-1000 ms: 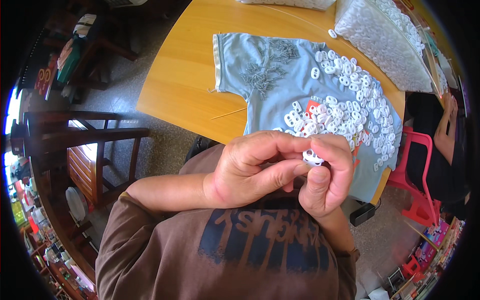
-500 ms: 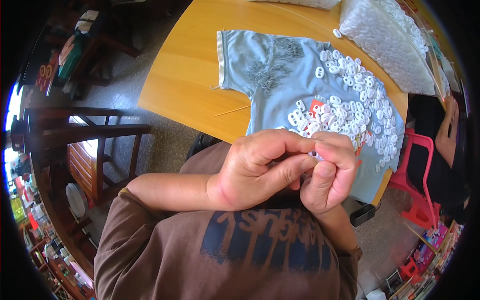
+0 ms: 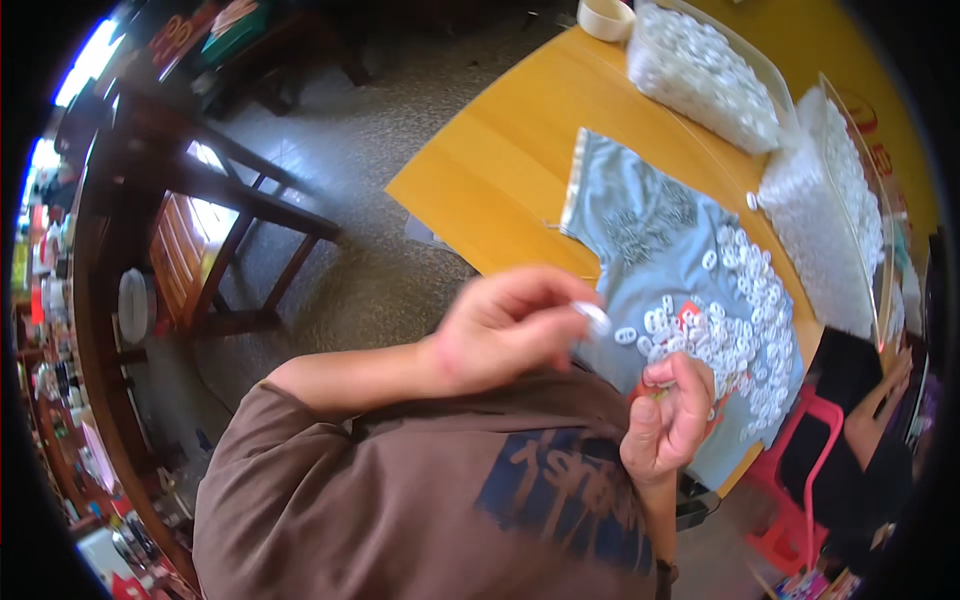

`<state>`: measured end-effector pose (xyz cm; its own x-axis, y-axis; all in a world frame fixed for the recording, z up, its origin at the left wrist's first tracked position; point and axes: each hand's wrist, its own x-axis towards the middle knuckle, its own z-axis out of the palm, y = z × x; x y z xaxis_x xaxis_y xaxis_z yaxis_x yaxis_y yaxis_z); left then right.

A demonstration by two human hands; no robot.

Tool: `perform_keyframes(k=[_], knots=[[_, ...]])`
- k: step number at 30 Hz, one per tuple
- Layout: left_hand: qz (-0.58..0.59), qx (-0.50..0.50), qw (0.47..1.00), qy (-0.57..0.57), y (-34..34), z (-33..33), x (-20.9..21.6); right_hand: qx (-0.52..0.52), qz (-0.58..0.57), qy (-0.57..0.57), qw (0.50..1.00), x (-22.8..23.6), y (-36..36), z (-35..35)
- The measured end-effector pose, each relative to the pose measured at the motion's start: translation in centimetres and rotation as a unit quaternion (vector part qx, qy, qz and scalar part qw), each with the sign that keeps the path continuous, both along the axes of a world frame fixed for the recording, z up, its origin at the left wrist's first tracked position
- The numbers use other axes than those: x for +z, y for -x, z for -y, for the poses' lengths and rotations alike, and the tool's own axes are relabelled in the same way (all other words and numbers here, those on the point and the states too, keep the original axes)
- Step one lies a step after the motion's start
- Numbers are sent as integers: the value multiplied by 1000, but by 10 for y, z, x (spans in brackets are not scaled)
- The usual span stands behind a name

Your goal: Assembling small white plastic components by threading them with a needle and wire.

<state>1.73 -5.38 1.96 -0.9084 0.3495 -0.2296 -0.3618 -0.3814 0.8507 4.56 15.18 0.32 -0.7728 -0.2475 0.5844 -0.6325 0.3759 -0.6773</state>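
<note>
My left hand (image 3: pixel 515 325) is raised over the near table edge, thumb and fingers closed on a small white plastic oval piece (image 3: pixel 592 316), blurred by motion. To its right is my right hand (image 3: pixel 670 415), its fingers curled, with a gap between thumb and forefinger; I see nothing between them. Just beyond both hands, a pile of white oval pieces with two holes (image 3: pixel 715 335) lies on a light blue T-shirt (image 3: pixel 625 275) with an orange-red print. Grey loose threads (image 3: pixel 655 220) sit in a clump on the shirt.
The shirt covers part of a yellow wooden table (image 3: pixel 500 160). Two clear tubs of white pieces, one farther back (image 3: pixel 700 75) and one at right (image 3: pixel 815 220), stand near a tape roll (image 3: pixel 606 18). A wooden chair (image 3: pixel 240 230) is left, a pink plastic chair (image 3: pixel 800 480) right, beside another person's arm (image 3: pixel 875 410).
My hands have come apart: the left now carries the white piece away leftward, and the right has moved lower. The view has swung, bringing the tubs and tape roll further into sight.
</note>
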Motion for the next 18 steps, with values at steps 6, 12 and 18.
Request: perform_keyframes(k=[6, 12, 18], knots=[[-46, 434, 891, 124, 3, 116, -83, -62, 79, 18, 995, -5, -4, 3], [100, 404, 901, 118, 11, 149, -185, -51, 98, -40, 993, 4, -2, 11], [65, 481, 854, 188, 31, 145, -182, -79, 83, 10, 993, 6, 3, 11]])
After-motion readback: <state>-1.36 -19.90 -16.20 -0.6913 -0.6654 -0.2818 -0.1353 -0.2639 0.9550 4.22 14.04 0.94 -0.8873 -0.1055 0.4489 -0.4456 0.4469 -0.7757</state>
